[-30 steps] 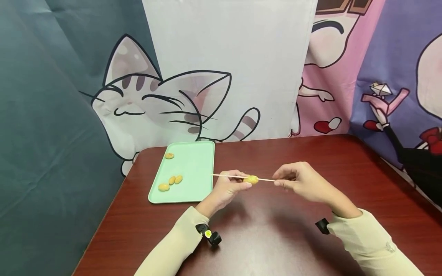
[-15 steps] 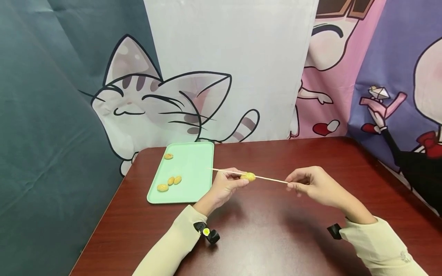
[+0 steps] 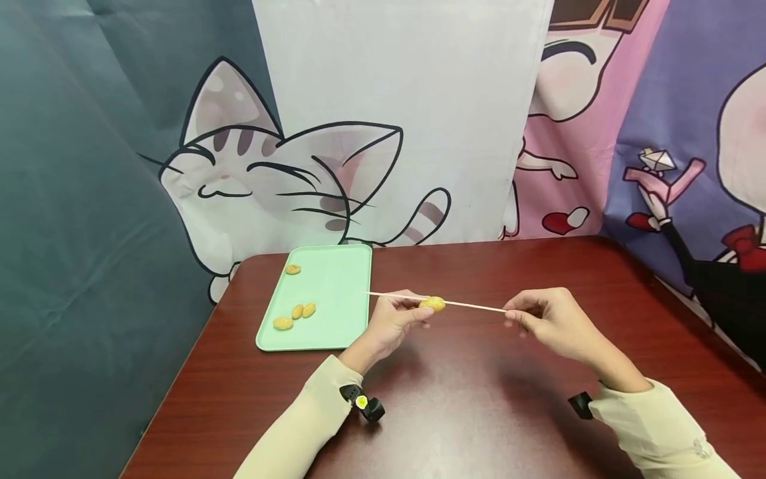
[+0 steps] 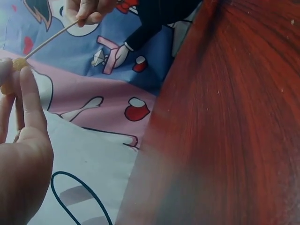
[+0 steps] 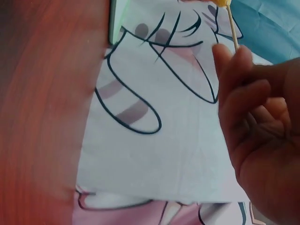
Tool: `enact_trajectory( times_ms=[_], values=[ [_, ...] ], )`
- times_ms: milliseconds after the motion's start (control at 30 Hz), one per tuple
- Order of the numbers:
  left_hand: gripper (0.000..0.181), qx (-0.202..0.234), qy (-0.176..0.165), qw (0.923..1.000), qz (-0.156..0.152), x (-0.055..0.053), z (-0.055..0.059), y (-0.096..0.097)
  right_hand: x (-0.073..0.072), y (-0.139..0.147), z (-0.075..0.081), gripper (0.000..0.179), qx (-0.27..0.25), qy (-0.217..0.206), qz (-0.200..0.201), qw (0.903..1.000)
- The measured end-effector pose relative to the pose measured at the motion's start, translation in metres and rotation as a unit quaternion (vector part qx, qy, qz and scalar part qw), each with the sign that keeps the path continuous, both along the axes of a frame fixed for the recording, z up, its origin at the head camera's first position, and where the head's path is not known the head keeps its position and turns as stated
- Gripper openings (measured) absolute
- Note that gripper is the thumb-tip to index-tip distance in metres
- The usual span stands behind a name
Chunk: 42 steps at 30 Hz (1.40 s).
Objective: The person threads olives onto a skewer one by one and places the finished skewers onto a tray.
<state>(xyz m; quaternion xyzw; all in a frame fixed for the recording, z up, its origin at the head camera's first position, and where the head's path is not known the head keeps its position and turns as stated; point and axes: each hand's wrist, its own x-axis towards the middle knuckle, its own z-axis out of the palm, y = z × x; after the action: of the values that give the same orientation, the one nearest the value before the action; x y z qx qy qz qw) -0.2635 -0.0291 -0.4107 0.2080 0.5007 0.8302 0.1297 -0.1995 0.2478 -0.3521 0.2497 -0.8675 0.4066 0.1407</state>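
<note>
Head view, left fingers: the left hand point(image 3: 389, 327) pinches a yellow oval piece point(image 3: 435, 304) between thumb and fingers, above the table point(image 3: 455, 412).
Head view, stick: the thin stick point(image 3: 475, 307) shows on both sides of that piece; its far end reaches past the left fingers toward the tray.
Head view, right fingers: the right hand point(image 3: 556, 322) pinches the stick's other end, well apart from the piece.
Head view, tray: a pale green tray point(image 3: 338, 293) lies left of the left fingers, its near corner partly behind that wrist; four other yellow pieces point(image 3: 283, 323) rest on it (three gathered, one apart beyond them).
Head view, behind both hands: a printed cloth point(image 3: 467, 100) with a cat drawing.
Left wrist view, piece: sits between the left fingertips, which cover much of it; the stick slopes away to the pinching right fingers.
Right wrist view, stick: runs from the right thumb and fingertips to the piece, cut off by the top edge; the fingers hide the held end.
</note>
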Motion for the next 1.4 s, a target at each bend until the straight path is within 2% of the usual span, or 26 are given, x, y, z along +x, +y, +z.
enact_trajectory(
  times_ms=[167,300,500,633,800,967,1400],
  values=[
    [0.032,-0.033,0.022,0.9992,0.012,0.002,0.004,0.002,0.003,-0.005,-0.001,0.029,0.002,0.059,-0.038,0.9976],
    [0.026,-0.038,0.036,0.9983,0.024,0.003,0.005,0.003,0.003,-0.008,0.001,0.032,0.002,0.069,-0.054,0.9962],
    [0.038,-0.039,0.035,0.9983,0.024,0.005,0.001,0.001,0.001,-0.010,0.004,0.037,0.005,0.069,-0.033,0.9970],
    [0.044,-0.034,0.046,0.9981,0.025,0.004,0.000,0.002,0.000,-0.010,0.007,0.037,-0.002,0.061,-0.024,0.9978],
    [0.024,-0.048,0.048,0.9973,0.028,0.004,0.001,0.001,-0.001,-0.011,0.007,0.037,-0.009,0.039,-0.013,0.9991],
    [0.029,-0.078,0.072,0.9941,0.025,0.003,0.006,0.002,-0.002,-0.010,0.008,0.037,-0.013,0.024,-0.013,0.9995],
    [0.027,-0.069,0.094,0.9929,0.023,0.004,0.003,0.002,-0.004,-0.012,0.006,0.036,-0.016,0.009,0.005,0.9998]
  ],
)
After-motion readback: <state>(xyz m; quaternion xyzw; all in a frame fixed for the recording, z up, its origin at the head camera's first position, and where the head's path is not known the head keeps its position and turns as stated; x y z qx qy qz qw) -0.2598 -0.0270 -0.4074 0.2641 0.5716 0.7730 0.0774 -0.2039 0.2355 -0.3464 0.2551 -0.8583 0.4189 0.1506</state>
